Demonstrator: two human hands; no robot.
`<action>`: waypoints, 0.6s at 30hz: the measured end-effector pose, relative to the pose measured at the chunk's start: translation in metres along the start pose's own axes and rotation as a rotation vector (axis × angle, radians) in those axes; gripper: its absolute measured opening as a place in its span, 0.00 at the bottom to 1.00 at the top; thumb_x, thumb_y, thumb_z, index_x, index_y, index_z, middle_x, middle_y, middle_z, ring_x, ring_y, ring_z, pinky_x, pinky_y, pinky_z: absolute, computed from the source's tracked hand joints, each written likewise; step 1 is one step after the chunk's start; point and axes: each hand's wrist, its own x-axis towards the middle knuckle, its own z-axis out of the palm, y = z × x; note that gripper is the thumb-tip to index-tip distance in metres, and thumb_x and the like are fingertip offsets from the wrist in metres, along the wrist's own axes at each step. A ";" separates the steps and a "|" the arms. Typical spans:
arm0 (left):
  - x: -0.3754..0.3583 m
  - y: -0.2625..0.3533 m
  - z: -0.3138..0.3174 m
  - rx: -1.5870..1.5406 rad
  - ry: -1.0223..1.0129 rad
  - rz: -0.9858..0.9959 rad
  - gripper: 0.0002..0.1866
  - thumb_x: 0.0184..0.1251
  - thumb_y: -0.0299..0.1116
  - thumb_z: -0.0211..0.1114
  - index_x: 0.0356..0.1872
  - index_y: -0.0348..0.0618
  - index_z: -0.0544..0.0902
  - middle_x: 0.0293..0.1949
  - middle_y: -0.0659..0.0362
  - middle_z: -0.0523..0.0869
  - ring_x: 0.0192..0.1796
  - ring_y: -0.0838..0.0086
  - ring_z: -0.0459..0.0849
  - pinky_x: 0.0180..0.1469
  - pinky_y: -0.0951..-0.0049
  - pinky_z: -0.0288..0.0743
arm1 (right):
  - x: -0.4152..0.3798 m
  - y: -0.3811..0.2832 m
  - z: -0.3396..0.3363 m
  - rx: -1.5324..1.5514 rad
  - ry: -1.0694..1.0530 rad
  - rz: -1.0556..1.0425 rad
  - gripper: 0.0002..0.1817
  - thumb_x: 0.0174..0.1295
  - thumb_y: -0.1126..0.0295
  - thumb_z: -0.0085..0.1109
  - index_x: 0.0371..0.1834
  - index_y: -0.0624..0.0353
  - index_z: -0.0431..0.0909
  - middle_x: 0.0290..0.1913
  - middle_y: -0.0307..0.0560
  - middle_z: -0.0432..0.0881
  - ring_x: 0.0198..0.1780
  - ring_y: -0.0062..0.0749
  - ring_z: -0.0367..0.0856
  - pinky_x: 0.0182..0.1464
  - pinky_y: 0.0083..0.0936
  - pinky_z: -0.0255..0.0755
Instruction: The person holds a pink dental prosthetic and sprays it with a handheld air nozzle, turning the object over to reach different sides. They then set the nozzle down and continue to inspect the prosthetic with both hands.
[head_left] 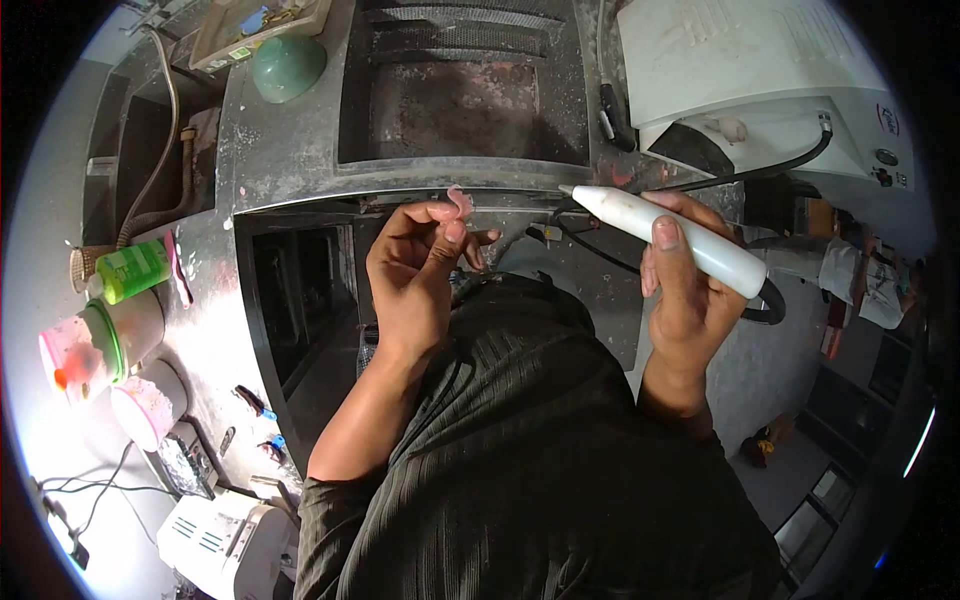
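My left hand [415, 275] pinches a small curved pink piece [460, 203], which looks like a dental plate, between thumb and fingertips. My right hand [690, 285] is wrapped round a thick white handpiece [665, 232] with a tapered end and a narrow metal nozzle. The nozzle points up and left, toward the pink piece, with a gap between them. A black hose [768, 305] leaves the handpiece's rear end. Both hands are held above my lap, in front of the worktop's near edge [420, 180].
A recessed, stained basin [460, 105] lies ahead. At right stands a white machine [740, 80] with a black cable. On the left are a green bowl [288, 68], a sink [160, 150], a green bottle [133, 270], pink-stained tubs [75, 355] and a white appliance [225, 540].
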 end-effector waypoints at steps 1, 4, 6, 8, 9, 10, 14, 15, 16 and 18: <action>0.001 0.001 0.002 0.000 -0.001 0.001 0.04 0.73 0.22 0.59 0.45 0.33 0.76 0.34 0.56 0.83 0.30 0.74 0.83 0.53 0.57 0.82 | 0.001 0.001 -0.001 0.000 0.001 -0.001 0.10 0.64 0.79 0.64 0.47 0.72 0.79 0.45 0.52 0.85 0.45 0.27 0.84 0.46 0.21 0.79; 0.003 0.005 0.008 -0.002 0.026 -0.055 0.04 0.73 0.22 0.59 0.44 0.33 0.75 0.35 0.54 0.84 0.30 0.71 0.84 0.52 0.59 0.83 | 0.003 0.002 -0.002 0.003 -0.003 0.002 0.11 0.64 0.79 0.64 0.47 0.72 0.80 0.45 0.52 0.85 0.45 0.27 0.84 0.46 0.21 0.79; 0.006 0.006 0.007 0.022 -0.044 -0.097 0.04 0.74 0.22 0.59 0.44 0.34 0.74 0.38 0.51 0.84 0.30 0.69 0.85 0.50 0.61 0.83 | 0.005 0.002 -0.002 0.014 -0.008 0.014 0.11 0.64 0.78 0.64 0.47 0.72 0.80 0.45 0.52 0.85 0.45 0.26 0.84 0.46 0.21 0.79; 0.007 0.007 0.005 0.053 -0.051 -0.088 0.04 0.74 0.22 0.59 0.44 0.33 0.74 0.39 0.51 0.84 0.31 0.69 0.85 0.49 0.62 0.83 | 0.007 0.003 -0.003 0.010 -0.008 0.015 0.11 0.64 0.78 0.64 0.47 0.72 0.80 0.45 0.51 0.85 0.45 0.26 0.84 0.46 0.21 0.79; 0.008 0.007 0.005 0.086 -0.058 -0.078 0.04 0.74 0.22 0.59 0.44 0.33 0.74 0.39 0.50 0.84 0.31 0.69 0.86 0.49 0.63 0.83 | 0.007 0.004 -0.003 0.008 -0.008 0.018 0.11 0.65 0.78 0.64 0.47 0.72 0.80 0.45 0.51 0.85 0.45 0.26 0.84 0.46 0.21 0.78; 0.008 0.006 0.004 0.085 -0.056 -0.079 0.04 0.74 0.22 0.59 0.44 0.33 0.74 0.39 0.50 0.84 0.31 0.69 0.86 0.49 0.63 0.83 | 0.008 0.004 -0.003 0.007 -0.010 0.019 0.11 0.65 0.78 0.64 0.47 0.72 0.80 0.45 0.51 0.85 0.45 0.26 0.84 0.46 0.21 0.78; 0.007 0.007 0.010 0.131 -0.050 0.092 0.05 0.73 0.20 0.59 0.46 0.31 0.75 0.38 0.50 0.86 0.36 0.71 0.86 0.47 0.67 0.82 | 0.009 0.006 -0.003 0.012 -0.016 0.031 0.11 0.65 0.78 0.64 0.47 0.72 0.80 0.45 0.51 0.85 0.45 0.26 0.84 0.47 0.21 0.78; 0.006 0.011 0.012 0.144 -0.018 0.084 0.06 0.72 0.20 0.59 0.46 0.30 0.76 0.39 0.50 0.86 0.37 0.71 0.86 0.47 0.68 0.82 | 0.009 0.006 -0.003 0.007 -0.018 0.040 0.10 0.65 0.78 0.64 0.47 0.72 0.80 0.45 0.51 0.85 0.45 0.26 0.84 0.47 0.21 0.78; 0.006 0.013 0.011 0.144 -0.016 0.086 0.06 0.72 0.20 0.59 0.46 0.30 0.76 0.39 0.50 0.86 0.37 0.71 0.86 0.47 0.68 0.82 | 0.009 0.007 -0.002 0.007 -0.021 0.039 0.10 0.65 0.78 0.64 0.47 0.72 0.80 0.45 0.51 0.85 0.45 0.26 0.84 0.47 0.21 0.78; 0.006 0.016 0.008 0.154 -0.046 0.074 0.08 0.71 0.19 0.61 0.48 0.29 0.77 0.43 0.48 0.87 0.39 0.71 0.85 0.48 0.70 0.81 | 0.009 0.007 -0.002 -0.010 -0.021 0.035 0.11 0.65 0.78 0.64 0.48 0.72 0.79 0.46 0.52 0.85 0.46 0.26 0.84 0.48 0.21 0.78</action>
